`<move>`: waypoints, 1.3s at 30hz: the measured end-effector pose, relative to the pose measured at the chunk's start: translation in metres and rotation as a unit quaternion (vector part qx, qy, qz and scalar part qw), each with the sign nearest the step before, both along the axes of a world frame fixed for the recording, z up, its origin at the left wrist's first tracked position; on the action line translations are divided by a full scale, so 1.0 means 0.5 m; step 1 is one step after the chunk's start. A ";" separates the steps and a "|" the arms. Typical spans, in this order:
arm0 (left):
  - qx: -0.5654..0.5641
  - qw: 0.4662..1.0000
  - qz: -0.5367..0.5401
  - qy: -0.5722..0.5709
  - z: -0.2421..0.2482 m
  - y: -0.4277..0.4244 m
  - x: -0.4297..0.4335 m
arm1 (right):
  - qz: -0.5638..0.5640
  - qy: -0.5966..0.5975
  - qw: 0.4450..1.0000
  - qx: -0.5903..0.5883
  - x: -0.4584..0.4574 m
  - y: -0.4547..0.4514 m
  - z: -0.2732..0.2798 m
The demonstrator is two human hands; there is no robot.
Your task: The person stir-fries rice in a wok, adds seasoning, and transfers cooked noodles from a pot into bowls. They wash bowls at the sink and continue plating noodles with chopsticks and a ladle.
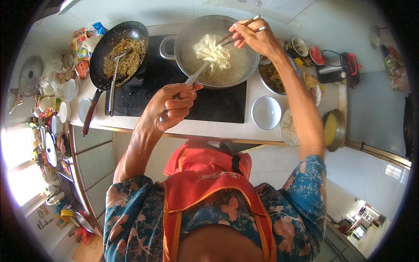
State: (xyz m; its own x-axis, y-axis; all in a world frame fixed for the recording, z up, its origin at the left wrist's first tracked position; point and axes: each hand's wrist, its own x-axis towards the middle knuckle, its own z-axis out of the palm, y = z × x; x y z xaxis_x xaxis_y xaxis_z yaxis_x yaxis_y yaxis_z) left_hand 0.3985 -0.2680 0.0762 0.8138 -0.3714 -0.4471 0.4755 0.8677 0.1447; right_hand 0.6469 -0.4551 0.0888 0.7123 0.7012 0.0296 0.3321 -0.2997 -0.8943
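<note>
My left hand (175, 104) is closed around the metal handle of a ladle or strainer (198, 72), whose head lies under a heap of wide noodles (212, 54). In my right hand (253, 37) is a pair of dark chopsticks with metal ends (233, 35); their tips touch the noodles. The heap is held over a large two-handled metal pot (177, 60) of cloudy liquid, with more noodles in it. To the left, a black wok (95, 73) holds a crumbly brown cooked food (126, 60) and a metal spatula (114, 80).
The pot stands on a black cooktop (216, 104). An empty white bowl (266, 113), a patterned plate (288, 129) and a metal bowl with yellow contents (340, 131) are at the right. A bowl of dark food (275, 77) sits beside the pot. The wok's handle (90, 116) overhangs the counter's front edge.
</note>
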 end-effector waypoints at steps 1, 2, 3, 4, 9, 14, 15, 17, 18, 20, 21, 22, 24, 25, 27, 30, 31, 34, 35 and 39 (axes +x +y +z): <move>0.001 1.000 -0.002 -0.016 0.016 0.000 -0.002 | 0.010 -0.003 1.000 0.009 0.003 -0.003 0.019; -0.023 1.000 0.003 -0.018 0.032 -0.001 -0.007 | 0.022 -0.017 1.000 0.007 0.004 -0.005 0.039; -0.030 0.999 0.009 -0.018 0.048 -0.001 -0.008 | 0.025 -0.033 0.999 0.000 0.003 -0.005 0.058; -0.033 0.999 0.017 -0.010 0.063 0.000 -0.010 | 0.029 -0.049 0.998 -0.007 0.002 -0.003 0.077; -0.073 0.996 0.021 -0.043 0.130 0.007 -0.013 | 0.026 -0.040 0.999 0.015 -0.006 0.008 0.168; -0.066 0.994 0.026 -0.083 0.194 0.015 -0.017 | 0.043 -0.084 0.995 0.029 -0.003 0.015 0.256; -0.070 0.993 0.030 -0.086 0.205 0.016 -0.018 | 0.044 -0.086 0.995 0.030 -0.003 0.016 0.273; -0.080 0.991 0.041 -0.095 0.226 0.015 -0.022 | 0.047 -0.090 0.994 0.032 -0.002 0.018 0.302; -0.085 0.991 0.050 -0.095 0.233 0.011 -0.023 | 0.073 -0.097 0.991 0.050 -0.002 0.019 0.315; -0.115 0.986 0.055 -0.104 0.246 0.006 -0.021 | 0.084 -0.099 0.990 0.046 -0.004 0.019 0.335; -0.145 0.982 0.053 -0.111 0.250 0.002 -0.020 | 0.087 -0.102 0.990 0.047 -0.005 0.017 0.343; -0.153 0.980 0.046 -0.118 0.254 -0.001 -0.017 | 0.098 -0.095 0.990 0.045 -0.006 0.017 0.348; -0.143 0.980 0.053 -0.125 0.255 -0.010 -0.014 | 0.109 -0.109 0.987 0.044 -0.006 0.016 0.354; -0.147 0.979 0.062 -0.125 0.254 -0.016 -0.013 | 0.116 -0.114 0.986 0.043 -0.007 0.014 0.355; -0.157 0.977 0.081 -0.119 0.248 -0.028 -0.014 | 0.129 -0.115 0.984 0.037 -0.006 0.014 0.353; -0.189 0.969 0.102 -0.122 0.238 -0.047 -0.019 | 0.140 -0.114 0.983 0.019 -0.004 0.014 0.346; -0.197 0.966 0.106 -0.129 0.236 -0.052 -0.020 | 0.143 -0.117 0.983 0.013 -0.003 0.014 0.344; -0.231 0.959 0.105 -0.123 0.233 -0.063 -0.022 | 0.152 -0.109 0.982 0.004 -0.001 0.014 0.337; -0.235 0.959 0.104 -0.122 0.233 -0.065 -0.022 | 0.153 -0.104 0.983 0.001 -0.001 0.014 0.337; -0.248 0.953 0.121 -0.124 0.234 -0.062 -0.024 | 0.161 -0.096 0.982 -0.002 0.003 0.016 0.338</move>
State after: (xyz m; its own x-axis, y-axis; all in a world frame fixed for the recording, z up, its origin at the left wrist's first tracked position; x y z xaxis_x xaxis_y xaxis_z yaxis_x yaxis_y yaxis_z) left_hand 0.3864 -0.2989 0.1931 0.9601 -0.2757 -0.0472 0.2582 0.9385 -0.2294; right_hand 0.6484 -0.4469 0.2578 0.4357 0.8894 0.1385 0.5727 -0.1553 -0.8049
